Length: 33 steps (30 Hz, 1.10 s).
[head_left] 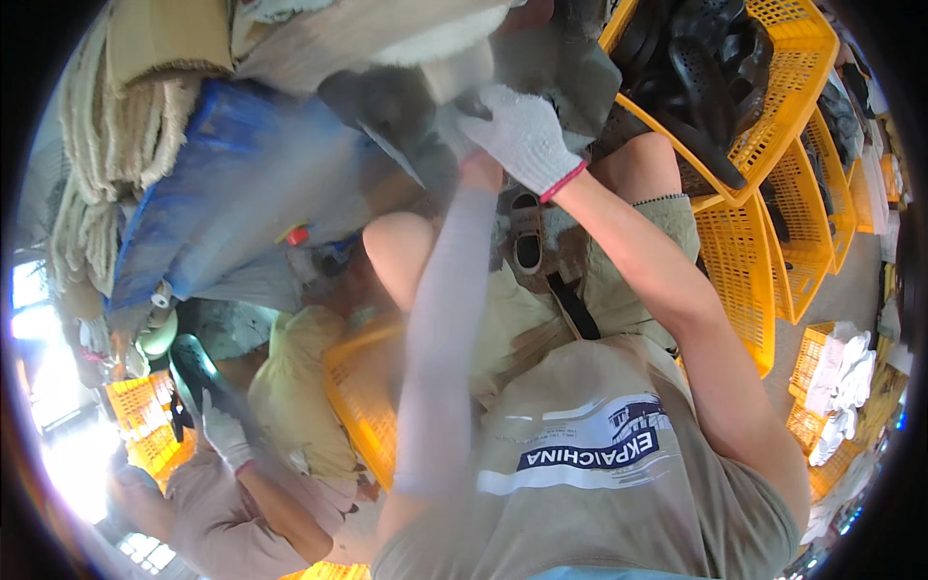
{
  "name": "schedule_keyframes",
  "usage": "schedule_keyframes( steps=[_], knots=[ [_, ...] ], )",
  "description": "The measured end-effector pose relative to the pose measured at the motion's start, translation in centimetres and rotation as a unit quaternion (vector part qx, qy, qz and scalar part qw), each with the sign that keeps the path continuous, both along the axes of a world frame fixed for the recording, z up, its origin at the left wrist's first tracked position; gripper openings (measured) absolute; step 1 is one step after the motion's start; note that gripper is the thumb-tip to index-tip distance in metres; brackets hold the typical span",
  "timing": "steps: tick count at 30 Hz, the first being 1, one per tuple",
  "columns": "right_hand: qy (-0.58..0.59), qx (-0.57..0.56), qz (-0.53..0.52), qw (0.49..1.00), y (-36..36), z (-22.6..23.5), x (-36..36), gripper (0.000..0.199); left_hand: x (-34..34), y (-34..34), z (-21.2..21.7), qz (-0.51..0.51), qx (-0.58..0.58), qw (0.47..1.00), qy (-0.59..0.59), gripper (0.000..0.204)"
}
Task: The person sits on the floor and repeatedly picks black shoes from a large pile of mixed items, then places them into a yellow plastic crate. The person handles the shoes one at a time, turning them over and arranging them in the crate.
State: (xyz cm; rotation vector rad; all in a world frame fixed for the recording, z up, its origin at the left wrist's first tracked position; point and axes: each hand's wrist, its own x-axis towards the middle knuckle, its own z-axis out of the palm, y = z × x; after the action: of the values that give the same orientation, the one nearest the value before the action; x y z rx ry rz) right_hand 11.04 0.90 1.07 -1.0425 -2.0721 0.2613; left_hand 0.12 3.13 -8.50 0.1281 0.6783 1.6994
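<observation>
Nearest the lens is the person's beige shirt [599, 464] with a printed panel across the chest, filling the lower middle of the view. From it the right forearm, bare, rises to a right hand [522, 135] in a white knit glove with a pink cuff. The gloved fingers are curled around a dark grey moulded piece [556, 68] held up at the top centre, just beside the yellow crates. The left arm, in a pale sleeve [440, 338], rises alongside; the left hand [464, 145] is blurred and largely hidden behind the right, touching the same grey piece, and whether its fingers are closed cannot be told.

Yellow plastic crates [773, 126] stand stacked at the right; the uppermost holds black perforated sandals [706, 68]. A dark shoe with a white sole [527, 232] shows below the hands, between the person's knees. A blue tarpaulin [213, 193] and coils of pale rope [87, 145] lie at the left. At lower left a co-worker's white-gloved hand [224, 433] holds a dark sandal sole [198, 372].
</observation>
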Motion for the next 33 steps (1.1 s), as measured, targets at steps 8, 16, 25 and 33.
schedule_keyframes(
  steps=[8, 16, 25, 33],
  knots=[
    [0.059, -0.377, 0.149, 0.912, 0.9, 7.2, 0.7, 0.048, -3.7, 1.6, 1.8, -0.078, -0.063, 0.981, 0.164, 0.046],
    [0.200, -0.450, 0.056, 0.868, -5.1, 2.5, 10.3, 0.057, 0.3, -5.7, 8.1, -0.004, -0.060, 0.971, 0.230, 0.050],
    [0.224, -0.638, 0.229, 0.701, -5.8, -6.9, 12.1, 0.041, -3.4, -12.0, 7.0, -0.130, -0.064, 0.973, 0.180, 0.065],
    [0.105, -0.558, 0.157, 0.808, -3.1, 1.1, 16.8, 0.046, 2.1, -10.4, 10.2, -0.166, -0.040, 0.984, 0.056, 0.068]
  ],
)
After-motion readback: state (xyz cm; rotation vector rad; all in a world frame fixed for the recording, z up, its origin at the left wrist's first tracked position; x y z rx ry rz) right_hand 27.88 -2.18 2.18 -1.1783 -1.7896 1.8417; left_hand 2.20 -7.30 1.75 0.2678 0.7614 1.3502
